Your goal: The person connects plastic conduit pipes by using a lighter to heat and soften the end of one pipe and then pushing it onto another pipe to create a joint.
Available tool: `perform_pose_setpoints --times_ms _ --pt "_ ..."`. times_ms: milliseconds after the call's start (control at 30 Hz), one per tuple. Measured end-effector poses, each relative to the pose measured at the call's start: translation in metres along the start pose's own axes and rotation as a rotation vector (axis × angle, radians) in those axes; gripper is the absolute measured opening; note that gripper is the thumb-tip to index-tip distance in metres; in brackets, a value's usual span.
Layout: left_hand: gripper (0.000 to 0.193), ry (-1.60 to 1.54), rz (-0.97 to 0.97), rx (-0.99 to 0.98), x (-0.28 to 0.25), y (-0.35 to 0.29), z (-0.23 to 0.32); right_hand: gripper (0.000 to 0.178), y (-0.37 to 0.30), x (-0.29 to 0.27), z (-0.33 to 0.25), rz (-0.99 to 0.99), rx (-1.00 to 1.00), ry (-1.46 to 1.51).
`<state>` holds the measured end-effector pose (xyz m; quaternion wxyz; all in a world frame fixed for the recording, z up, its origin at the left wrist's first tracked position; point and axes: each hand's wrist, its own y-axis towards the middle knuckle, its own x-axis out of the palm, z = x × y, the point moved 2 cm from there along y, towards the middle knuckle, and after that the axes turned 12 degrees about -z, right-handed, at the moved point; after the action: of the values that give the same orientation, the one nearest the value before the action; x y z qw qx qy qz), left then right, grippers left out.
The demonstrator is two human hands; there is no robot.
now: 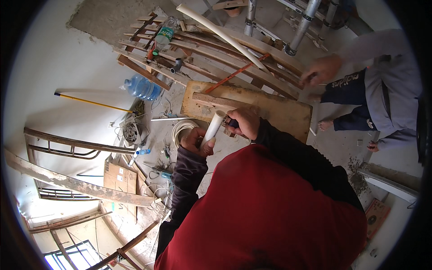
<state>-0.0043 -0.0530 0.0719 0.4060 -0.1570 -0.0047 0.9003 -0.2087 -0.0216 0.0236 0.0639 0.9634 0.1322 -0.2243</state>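
Observation:
A short white plastic pipe (213, 126) is tilted in front of me, its open end upward. My left hand (195, 139) is closed around its lower part, thumb along the side. Close to the pipe's upper end, my right hand (246, 120) is closed on a small tool with a dark handle (232, 122). The tool's tip is at the pipe's side; its exact kind is too small to tell. Beyond my hands lies a wooden board (288, 112) with a rough length of timber (216, 100) on top.
Past the board is a slatted wooden pallet (211, 54) with a long cream pipe (216, 30), an orange bar (236, 74) and a plastic bottle (165, 33). Coiled white cable (180, 131) and a blue water jug (141, 87) are left. Another person (387, 90) is right, one hand (321, 69) blurred.

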Motion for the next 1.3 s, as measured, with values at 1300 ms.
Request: perform_pose_setpoints --times_ms 1300 --pt "0.052 0.027 -0.168 0.067 -0.010 -0.002 0.005 0.037 -0.006 0.008 -0.042 0.038 0.096 0.656"
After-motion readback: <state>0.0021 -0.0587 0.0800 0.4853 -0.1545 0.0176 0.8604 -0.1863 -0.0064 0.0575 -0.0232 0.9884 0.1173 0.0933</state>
